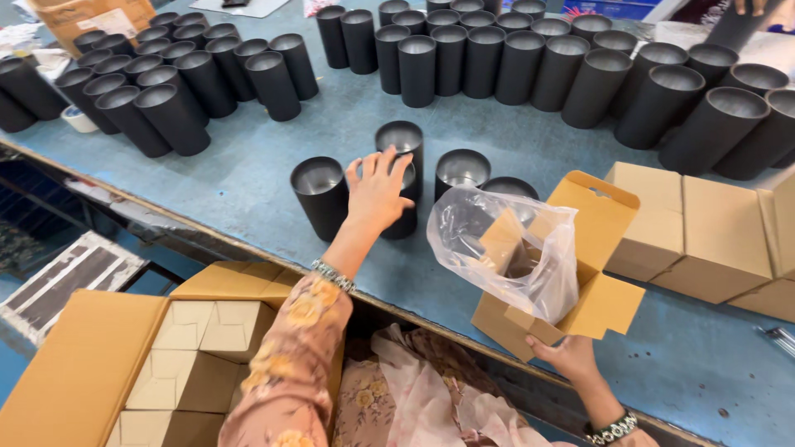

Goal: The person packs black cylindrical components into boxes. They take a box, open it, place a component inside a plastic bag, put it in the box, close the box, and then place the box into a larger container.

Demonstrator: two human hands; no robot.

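Head view, looking down at a blue desk (273, 165). Left hand (377, 194) is reaching out, fingers spread, palm resting over the top of a black cylindrical tube (403, 217); cannot tell if it is actually gripping it. That tube is standing upright near the desk's front edge, in a small cluster with four more black tubes with silvery insides: one just left (320, 197), one behind (400, 142), two to the right (462, 172). Right hand (570, 354) is pinching the bottom corner of an open small brown cardboard box (592, 273), tilted on the desk edge, top flap with a hang-slot sticking up. Clear plastic bag (505, 248) is sitting in the box mouth, puffed open.

Closed plain brown boxes (704, 240) are lying in a row right of the open one. Long rows of black tubes (530, 62) are standing across the back of the desk, another batch (166, 79) at upper left. Large brown carton (91, 364) below the desk at lower left is holding folded light-brown boxes (195, 356). White tape roll (79, 118) is sitting at far left.
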